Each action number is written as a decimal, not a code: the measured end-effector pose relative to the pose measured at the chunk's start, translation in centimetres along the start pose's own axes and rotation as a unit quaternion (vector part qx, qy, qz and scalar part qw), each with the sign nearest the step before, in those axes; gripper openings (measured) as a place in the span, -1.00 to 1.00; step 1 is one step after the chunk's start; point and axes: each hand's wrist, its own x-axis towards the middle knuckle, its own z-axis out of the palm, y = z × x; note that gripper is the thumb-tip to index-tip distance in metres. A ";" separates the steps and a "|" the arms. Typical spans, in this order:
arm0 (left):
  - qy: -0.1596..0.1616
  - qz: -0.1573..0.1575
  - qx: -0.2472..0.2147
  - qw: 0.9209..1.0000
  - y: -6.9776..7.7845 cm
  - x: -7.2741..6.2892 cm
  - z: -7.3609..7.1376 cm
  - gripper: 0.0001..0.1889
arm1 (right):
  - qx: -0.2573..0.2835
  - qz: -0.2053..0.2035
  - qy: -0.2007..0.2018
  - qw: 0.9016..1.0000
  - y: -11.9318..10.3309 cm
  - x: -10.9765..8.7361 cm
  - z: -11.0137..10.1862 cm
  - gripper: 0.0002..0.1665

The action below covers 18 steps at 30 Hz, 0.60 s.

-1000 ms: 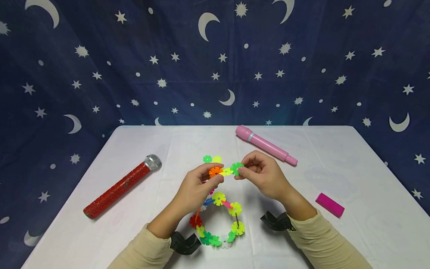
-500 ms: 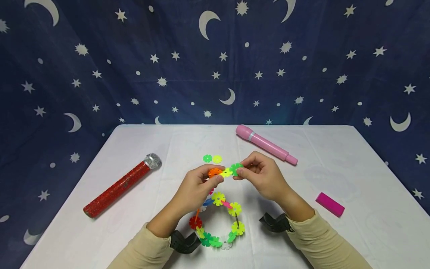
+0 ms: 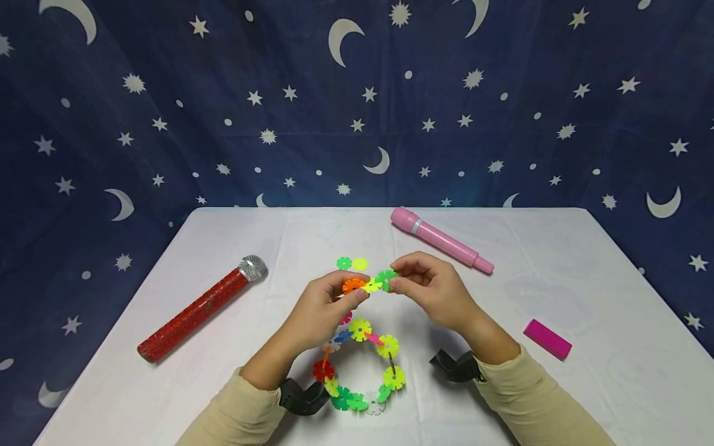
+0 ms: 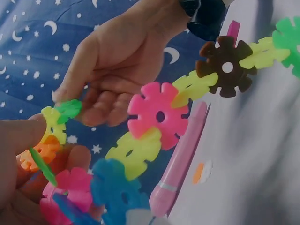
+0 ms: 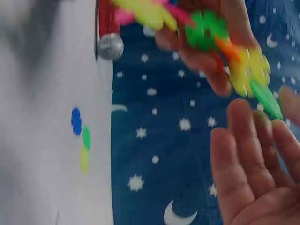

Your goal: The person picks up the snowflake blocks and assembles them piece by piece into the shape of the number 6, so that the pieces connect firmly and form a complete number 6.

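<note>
My left hand [image 3: 320, 310] pinches an orange notched disc [image 3: 353, 285] of a chain of interlocking plastic discs. A yellow disc [image 3: 372, 285] joins it to a green disc [image 3: 386, 280] at the chain's end. My right hand [image 3: 432, 288] holds that green disc by its edge between thumb and index finger; its other fingers are loosely bent in the left wrist view. Below my left hand the chain continues as a multicoloured loop [image 3: 394, 378], with pink [image 4: 159, 116] and brown [image 4: 226, 67] discs in the left wrist view. Whether the loop touches the table cannot be told.
Loose green [image 3: 344, 263] and yellow [image 3: 360, 264] discs lie beyond my hands, with a blue disc [image 5: 76, 121] nearby. A red microphone [image 3: 195, 316] lies left, a pink microphone [image 3: 437, 240] at the back, a magenta block [image 3: 548, 339] right, all on the white table [image 3: 312, 232].
The green end disc and the orange disc have shifted slightly left with my hands. My right index fingertip now sits higher at the green disc's edge. The loop and the table items look unchanged.
</note>
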 end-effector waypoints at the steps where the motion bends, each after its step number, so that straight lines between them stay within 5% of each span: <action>1: 0.001 -0.001 -0.004 1.000 -0.1 0.0 -0.1 -0.72 | -0.015 0.007 0.003 1.000 0.2 0.1 -0.3 -0.77; 6: -0.001 0.005 -0.040 0.999 -0.5 0.2 -0.7 -0.63 | -0.148 0.070 -0.002 0.986 2.3 0.6 -1.9 -0.69; 13: -0.016 0.030 -0.046 0.998 -0.6 0.1 -1.0 -0.49 | -0.330 0.140 -0.110 0.927 5.1 0.6 -2.7 -0.55; 18: -0.029 0.042 -0.060 0.997 -0.5 0.1 -1.1 -0.53 | -0.377 0.139 -0.152 0.903 5.7 0.5 -2.7 -0.50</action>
